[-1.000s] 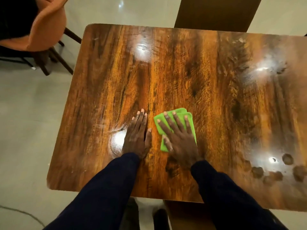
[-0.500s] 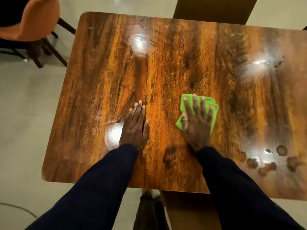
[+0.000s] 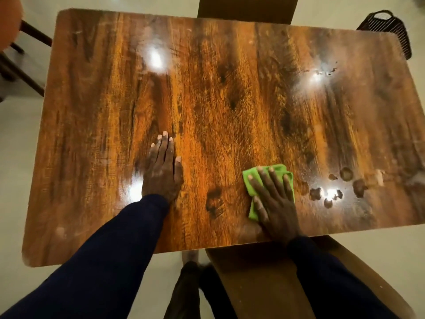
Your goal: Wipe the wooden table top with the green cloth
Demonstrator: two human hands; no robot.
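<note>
Pale glossy floor [image 3: 13,157] surrounds a wooden table top [image 3: 230,100] with streaky dark grain and a few bright lamp reflections.

The left hand [image 3: 162,171] lies flat on the bare wood, palm down, left of the middle and toward the near edge. Its fingers are straight and close together, pointing away from the person, with the thumb lying alongside; it holds nothing. A dark blue sleeve [image 3: 103,261] runs from it diagonally to the lower left corner.

The right hand [image 3: 276,201] presses palm down on the green cloth [image 3: 279,168], fingers straight and slightly spread, angled a little to the left, not curled round the fabric. Its wrist sits at the table's near edge.

The cloth is folded and lies flat on the table, right of the middle and close to the near edge. It shows beyond the fingertips and along the thumb side of the hand.

A dark smudge [image 3: 215,202] marks the wood between the two hands. A cluster of dark spots [image 3: 346,173] sits to the right of the cloth, apart from it.

An orange chair [image 3: 9,24] stands off the far left corner, and a black slatted basket [image 3: 388,26] off the far right one.
</note>
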